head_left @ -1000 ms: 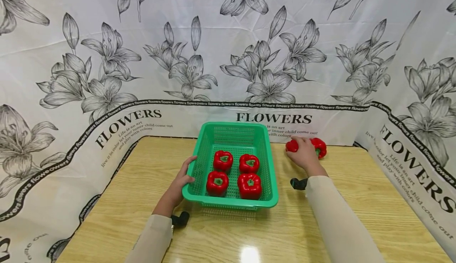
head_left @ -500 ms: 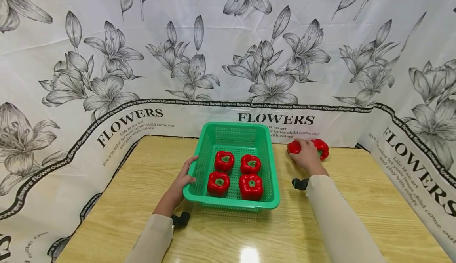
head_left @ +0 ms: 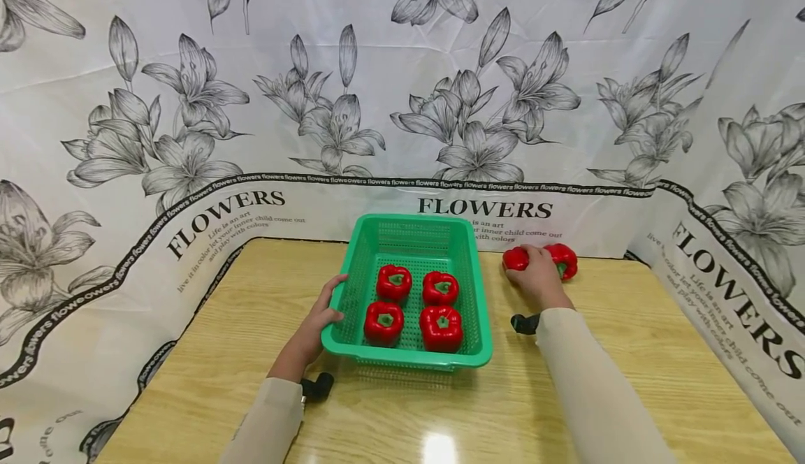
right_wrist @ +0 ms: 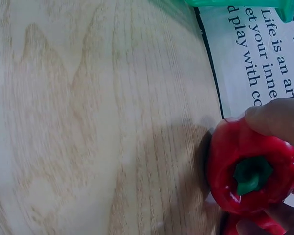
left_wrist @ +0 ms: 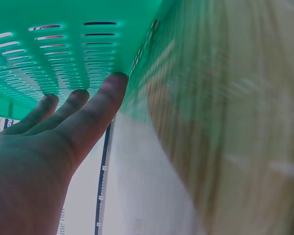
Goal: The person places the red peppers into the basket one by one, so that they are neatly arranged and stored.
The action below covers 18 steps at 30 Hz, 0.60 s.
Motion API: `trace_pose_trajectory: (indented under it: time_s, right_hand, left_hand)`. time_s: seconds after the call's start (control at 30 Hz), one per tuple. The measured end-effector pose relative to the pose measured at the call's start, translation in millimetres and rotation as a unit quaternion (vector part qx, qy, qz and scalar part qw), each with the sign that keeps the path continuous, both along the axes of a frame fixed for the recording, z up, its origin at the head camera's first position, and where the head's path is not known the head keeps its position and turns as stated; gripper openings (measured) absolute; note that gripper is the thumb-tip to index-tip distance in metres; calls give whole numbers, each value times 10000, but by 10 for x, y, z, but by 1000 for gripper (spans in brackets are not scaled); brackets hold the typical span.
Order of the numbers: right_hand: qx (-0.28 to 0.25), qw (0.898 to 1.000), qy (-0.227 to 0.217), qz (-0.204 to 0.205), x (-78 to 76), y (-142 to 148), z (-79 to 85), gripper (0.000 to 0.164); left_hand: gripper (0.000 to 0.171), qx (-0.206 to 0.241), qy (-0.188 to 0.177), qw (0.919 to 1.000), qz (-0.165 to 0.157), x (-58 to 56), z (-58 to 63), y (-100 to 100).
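Note:
A green plastic basket [head_left: 479, 296] stands at the middle of the table, with several red bell peppers [head_left: 442, 329] in it, stems up. My left hand [head_left: 312, 325] lies against the basket's left side. The left wrist view shows straight fingers [left_wrist: 95, 110] touching its slotted outer wall. At the back right, my right hand [head_left: 539, 277] grips a red bell pepper [head_left: 516, 259] between thumb and fingers. In the right wrist view that pepper [right_wrist: 225, 171] shows its green stem, the thumb [right_wrist: 272, 117] on its edge. Another red bell pepper [head_left: 562, 261] sits right beside it, partly hidden.
The wood-grain table [head_left: 207, 352] ends at the back against a white floral cloth [head_left: 402, 135] printed with lettering. The cloth also rises along both sides. Black wrist mounts [head_left: 317, 386] stick out under the sleeves. Bare wood lies between basket and right hand.

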State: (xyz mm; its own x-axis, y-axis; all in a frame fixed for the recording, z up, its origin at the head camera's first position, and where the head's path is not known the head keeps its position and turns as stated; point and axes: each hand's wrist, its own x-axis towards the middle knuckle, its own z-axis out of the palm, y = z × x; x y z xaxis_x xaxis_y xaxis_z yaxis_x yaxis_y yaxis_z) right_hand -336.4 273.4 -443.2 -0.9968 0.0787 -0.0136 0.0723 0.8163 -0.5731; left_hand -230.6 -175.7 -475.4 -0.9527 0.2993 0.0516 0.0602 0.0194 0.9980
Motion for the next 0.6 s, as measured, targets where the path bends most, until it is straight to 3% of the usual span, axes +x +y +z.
trace_pose_trajectory:
  time_s: [0.33,0.6]
  right_hand:
    - [-263,9994,-135,-190,84,-30,-126,82]
    - [-479,9987,79,-136,119,-49,-102,79]
  left_hand:
    - [78,-90,-14,9999,-49,27,-12,9]
    - [77,-56,36,10000,2,31,18,0]
